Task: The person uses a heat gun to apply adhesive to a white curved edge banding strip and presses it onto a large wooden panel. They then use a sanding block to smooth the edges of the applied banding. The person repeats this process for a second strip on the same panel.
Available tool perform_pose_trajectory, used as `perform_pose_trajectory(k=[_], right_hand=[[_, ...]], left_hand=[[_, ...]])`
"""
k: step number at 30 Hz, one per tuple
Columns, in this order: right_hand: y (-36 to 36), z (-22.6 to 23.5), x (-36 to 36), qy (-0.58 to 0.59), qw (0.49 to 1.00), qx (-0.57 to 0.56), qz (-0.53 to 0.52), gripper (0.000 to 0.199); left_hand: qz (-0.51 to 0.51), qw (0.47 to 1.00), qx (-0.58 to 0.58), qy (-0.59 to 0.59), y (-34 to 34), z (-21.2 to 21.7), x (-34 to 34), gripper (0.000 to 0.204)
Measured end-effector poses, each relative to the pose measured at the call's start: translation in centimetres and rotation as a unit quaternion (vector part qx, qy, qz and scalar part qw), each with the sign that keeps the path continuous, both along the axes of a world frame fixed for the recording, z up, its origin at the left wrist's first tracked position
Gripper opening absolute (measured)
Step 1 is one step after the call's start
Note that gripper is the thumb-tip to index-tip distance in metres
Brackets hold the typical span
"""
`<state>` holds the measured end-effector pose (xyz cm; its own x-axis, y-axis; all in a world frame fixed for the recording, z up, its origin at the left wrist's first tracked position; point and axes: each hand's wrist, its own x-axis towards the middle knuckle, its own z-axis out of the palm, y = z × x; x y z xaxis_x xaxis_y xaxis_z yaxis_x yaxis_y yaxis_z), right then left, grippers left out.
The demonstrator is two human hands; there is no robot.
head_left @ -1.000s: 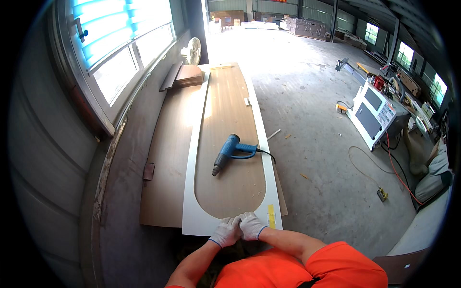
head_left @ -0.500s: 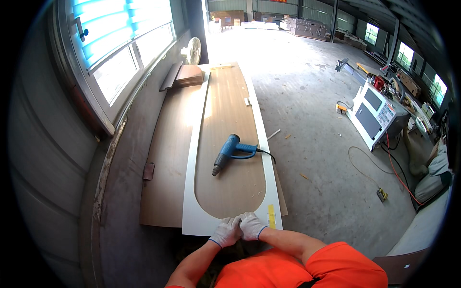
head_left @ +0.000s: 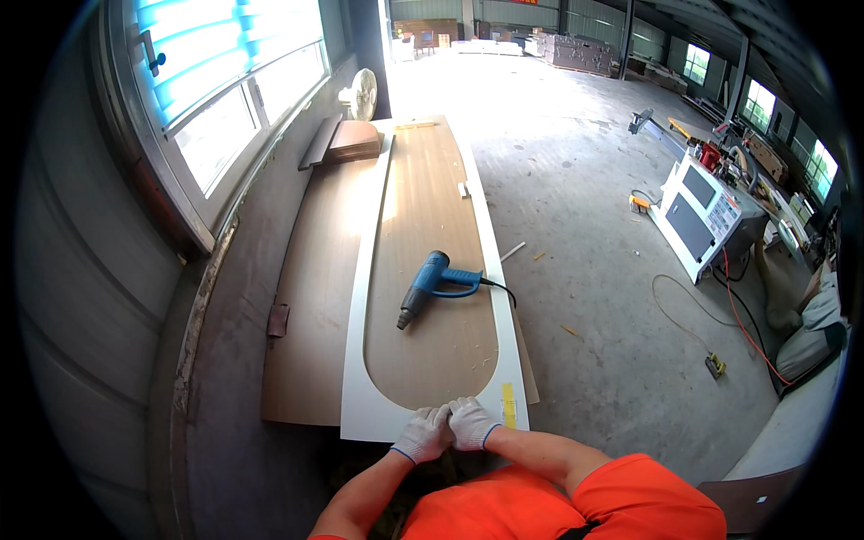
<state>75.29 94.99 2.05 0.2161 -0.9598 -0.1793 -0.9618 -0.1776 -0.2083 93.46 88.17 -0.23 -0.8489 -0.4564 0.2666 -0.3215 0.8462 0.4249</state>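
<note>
A white frame panel with a long rounded cut-out lies on a wood-grain board that shows through the opening. My left hand and my right hand, both in whitish knitted gloves with blue cuffs, meet at the frame's near end. Their fingers are closed over its narrow near strip, side by side and touching; the fingertips are hidden. Inside the cut-out, beyond my hands, rests a blue heat gun, its nozzle toward me and its cord trailing right. Yellow tape sticks to the frame beside my right hand.
Another wood-grain board extends on the left, with brown panel pieces at its far end near a fan. On the right stand a white machine cabinet and cables on the concrete floor. A window is at left.
</note>
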Motion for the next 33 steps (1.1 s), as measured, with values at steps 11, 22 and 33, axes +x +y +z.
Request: perform_pose_trajectory(k=[11, 22, 33], right_hand=[[0.1, -0.4, -0.07, 0.0, 1.0, -0.012, -0.001, 0.052], [0.08, -0.06, 0.04, 0.004, 1.0, -0.003, -0.002, 0.054], [0.12, 0.04, 0.14, -0.004, 1.0, -0.008, -0.002, 0.05]], left_hand=[[0.003, 1.0, 0.01, -0.02, 0.15, 0.36, 0.06, 0.082], [0.003, 1.0, 0.002, -0.008, 0.02, 0.33, -0.03, 0.082], [0.01, 1.0, 0.005, -0.015, 0.07, 0.15, -0.01, 0.076]])
